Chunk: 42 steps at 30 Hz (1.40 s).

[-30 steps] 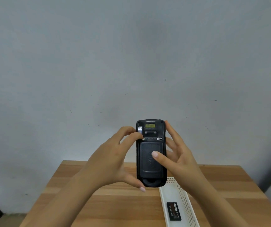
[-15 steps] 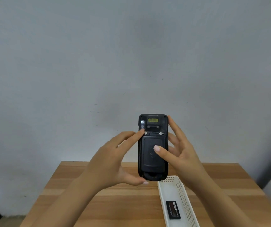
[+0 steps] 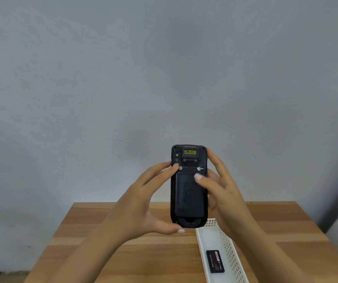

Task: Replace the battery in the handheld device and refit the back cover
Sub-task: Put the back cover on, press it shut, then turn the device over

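I hold a black handheld device (image 3: pixel 189 186) upright in the air, back side toward me, above the wooden table (image 3: pixel 107 254). Its back cover (image 3: pixel 188 198) sits on the body, with two silver latches above it. My left hand (image 3: pixel 143 203) grips the left edge, thumb under the bottom, a fingertip by the left latch. My right hand (image 3: pixel 223 193) cups the right edge from behind, with one fingertip on the cover just under the right latch. A loose black battery (image 3: pixel 215 261) lies in the white tray (image 3: pixel 205 237).
The perforated white tray stands on the right part of the table, near its front. A plain grey wall fills the background. A dark object shows at the lower left corner, beside the table.
The device has risen slightly. My right fingertip moved up from the middle of the cover to just below the right latch. My left fingertip stays at the left latch.
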Each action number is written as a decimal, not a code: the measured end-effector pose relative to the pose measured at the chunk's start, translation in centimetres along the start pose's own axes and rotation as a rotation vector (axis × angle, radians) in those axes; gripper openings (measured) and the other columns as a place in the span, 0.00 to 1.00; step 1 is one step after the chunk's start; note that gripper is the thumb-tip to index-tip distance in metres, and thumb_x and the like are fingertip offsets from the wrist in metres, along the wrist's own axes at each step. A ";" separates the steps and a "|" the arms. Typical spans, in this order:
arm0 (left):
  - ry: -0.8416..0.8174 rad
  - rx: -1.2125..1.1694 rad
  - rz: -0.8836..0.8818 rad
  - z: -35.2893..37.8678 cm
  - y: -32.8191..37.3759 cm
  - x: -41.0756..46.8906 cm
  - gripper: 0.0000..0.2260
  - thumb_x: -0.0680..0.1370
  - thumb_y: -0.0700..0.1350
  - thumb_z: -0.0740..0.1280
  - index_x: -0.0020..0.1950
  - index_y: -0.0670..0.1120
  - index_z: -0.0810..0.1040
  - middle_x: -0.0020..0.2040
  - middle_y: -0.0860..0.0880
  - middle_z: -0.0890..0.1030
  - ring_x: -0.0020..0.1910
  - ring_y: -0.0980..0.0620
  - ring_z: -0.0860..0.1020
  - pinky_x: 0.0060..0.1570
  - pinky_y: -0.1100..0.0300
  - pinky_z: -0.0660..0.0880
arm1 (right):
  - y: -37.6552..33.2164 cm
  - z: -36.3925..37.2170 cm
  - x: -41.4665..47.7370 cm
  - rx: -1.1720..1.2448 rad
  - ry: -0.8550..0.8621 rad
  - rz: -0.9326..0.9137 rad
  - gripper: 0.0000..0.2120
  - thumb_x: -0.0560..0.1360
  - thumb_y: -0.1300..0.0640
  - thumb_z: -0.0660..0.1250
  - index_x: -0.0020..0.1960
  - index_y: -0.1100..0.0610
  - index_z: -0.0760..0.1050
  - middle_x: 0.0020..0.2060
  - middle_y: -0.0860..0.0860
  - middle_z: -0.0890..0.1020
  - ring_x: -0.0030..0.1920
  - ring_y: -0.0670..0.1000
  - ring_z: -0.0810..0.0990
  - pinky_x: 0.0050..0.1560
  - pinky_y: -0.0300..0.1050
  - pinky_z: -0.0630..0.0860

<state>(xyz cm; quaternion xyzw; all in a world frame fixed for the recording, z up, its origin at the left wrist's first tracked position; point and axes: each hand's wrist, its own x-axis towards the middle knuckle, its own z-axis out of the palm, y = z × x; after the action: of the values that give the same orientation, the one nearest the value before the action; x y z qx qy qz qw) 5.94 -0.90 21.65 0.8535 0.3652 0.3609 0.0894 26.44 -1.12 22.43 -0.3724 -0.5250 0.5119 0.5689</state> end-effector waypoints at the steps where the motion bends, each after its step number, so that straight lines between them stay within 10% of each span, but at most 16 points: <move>1: 0.009 -0.009 0.005 0.2 0.1 -0.1 0.51 0.58 0.61 0.81 0.77 0.58 0.61 0.75 0.61 0.63 0.73 0.65 0.62 0.67 0.77 0.57 | 0.0 0.1 0.1 0.039 0.028 0.032 0.23 0.80 0.58 0.63 0.69 0.37 0.68 0.56 0.50 0.85 0.57 0.54 0.84 0.59 0.65 0.77; 15: 0.028 0.002 -0.018 1.1 -1.0 -0.5 0.51 0.57 0.60 0.82 0.77 0.55 0.63 0.76 0.57 0.64 0.74 0.65 0.60 0.68 0.76 0.56 | 0.7 0.9 0.3 -0.028 0.088 0.011 0.20 0.82 0.57 0.60 0.70 0.39 0.70 0.51 0.51 0.87 0.53 0.52 0.85 0.56 0.59 0.81; 22: -0.099 -0.185 -0.268 2.6 0.1 -0.5 0.56 0.60 0.63 0.79 0.76 0.67 0.42 0.75 0.71 0.51 0.72 0.74 0.52 0.67 0.78 0.54 | 1.1 2.3 0.6 -0.173 0.126 0.020 0.22 0.82 0.51 0.61 0.73 0.36 0.64 0.60 0.45 0.82 0.56 0.45 0.83 0.56 0.46 0.80; 29: 0.085 -0.379 -0.365 4.0 1.1 0.2 0.45 0.68 0.45 0.78 0.70 0.72 0.52 0.55 0.61 0.79 0.53 0.65 0.79 0.47 0.70 0.77 | 0.8 3.1 -0.2 -0.164 -0.044 0.047 0.22 0.82 0.55 0.60 0.71 0.35 0.67 0.66 0.39 0.77 0.65 0.44 0.78 0.66 0.53 0.75; 32: 0.054 -0.550 -0.387 4.0 0.9 -0.4 0.47 0.68 0.45 0.78 0.73 0.69 0.51 0.63 0.76 0.70 0.63 0.74 0.71 0.57 0.71 0.73 | 1.0 2.6 0.1 -0.221 -0.059 -0.014 0.27 0.76 0.47 0.68 0.72 0.34 0.65 0.69 0.38 0.73 0.67 0.41 0.75 0.69 0.52 0.72; 37: -0.095 -0.682 -0.338 3.4 1.2 -0.5 0.45 0.73 0.46 0.75 0.79 0.60 0.48 0.74 0.61 0.66 0.73 0.60 0.66 0.71 0.52 0.68 | 1.6 2.1 0.7 -0.095 -0.211 0.126 0.34 0.71 0.40 0.69 0.73 0.32 0.59 0.66 0.41 0.78 0.66 0.47 0.78 0.68 0.55 0.73; 42: -0.147 -0.551 -0.342 2.9 1.3 -0.2 0.48 0.75 0.48 0.73 0.74 0.67 0.35 0.68 0.77 0.63 0.67 0.78 0.63 0.62 0.75 0.67 | 1.5 1.9 0.9 -0.169 -0.028 0.075 0.37 0.66 0.41 0.73 0.72 0.34 0.62 0.63 0.39 0.78 0.59 0.42 0.81 0.53 0.40 0.81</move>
<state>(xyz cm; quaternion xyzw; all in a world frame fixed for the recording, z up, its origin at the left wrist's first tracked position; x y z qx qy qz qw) 8.54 -1.66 20.03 0.7474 0.3844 0.3632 0.4022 24.26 -0.14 21.49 -0.4313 -0.5599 0.4920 0.5083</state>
